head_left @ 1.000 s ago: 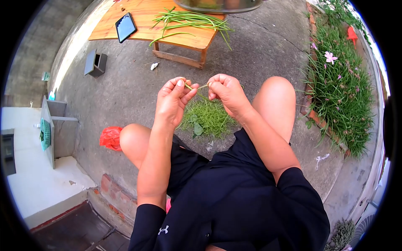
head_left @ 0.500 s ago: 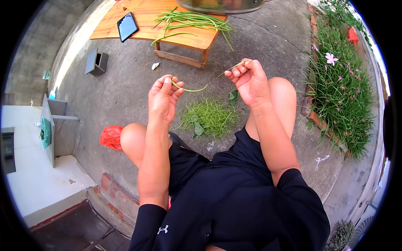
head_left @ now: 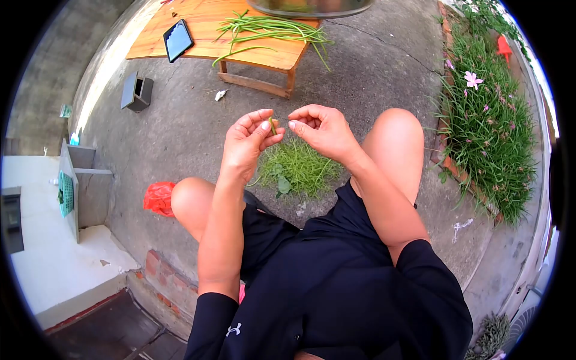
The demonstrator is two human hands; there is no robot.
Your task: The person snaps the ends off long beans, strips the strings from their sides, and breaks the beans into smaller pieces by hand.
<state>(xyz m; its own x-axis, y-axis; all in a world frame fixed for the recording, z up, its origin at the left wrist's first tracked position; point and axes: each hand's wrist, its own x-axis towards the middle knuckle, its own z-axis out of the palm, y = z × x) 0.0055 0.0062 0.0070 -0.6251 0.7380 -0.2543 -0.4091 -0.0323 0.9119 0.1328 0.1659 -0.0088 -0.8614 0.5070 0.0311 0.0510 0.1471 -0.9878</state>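
My left hand is closed in a pinch on a short green stem, which pokes up between thumb and fingers. Just across a small gap, my right hand has its thumb and fingertips pressed together; whatever is between them, if anything, is too small to make out. Below both hands, a loose heap of thin green strips with a few leaves lies on the concrete. Long green stems lie in a bunch on the wooden table in front, some hanging over its edge.
A tablet lies on the table, beside a metal basin at the top. On the ground are a grey box and a red plastic bag. A brick-edged bed of grass and pink flowers runs along the right.
My hands have come together from wide apart; the right moved left and down, and the thin strand in it no longer shows. The stem in my left hand now points upward.
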